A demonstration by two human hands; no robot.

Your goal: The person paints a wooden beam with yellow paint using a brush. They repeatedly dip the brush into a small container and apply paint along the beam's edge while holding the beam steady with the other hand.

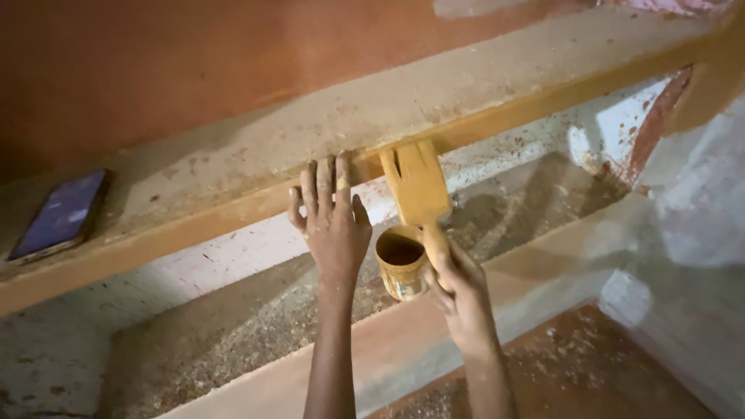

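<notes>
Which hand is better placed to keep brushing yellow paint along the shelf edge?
The right hand. It grips the handle of the paintbrush, whose bristles already touch the shelf edge. The left hand rests open against that edge beside the paint can, holding no tool.

Wide flat brush (pixel 419 185), ochre-coated, bristles up on shelf edge (pixel 233 208), small paint tin (pixel 400 261) below

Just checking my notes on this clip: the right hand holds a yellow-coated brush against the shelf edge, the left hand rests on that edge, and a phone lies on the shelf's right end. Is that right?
Not quite. The phone lies on the left end of the shelf, not the right, as the head view shows. The rest stands: the right hand holds the yellow-coated brush against the shelf edge, and the left hand rests on that edge.
</notes>
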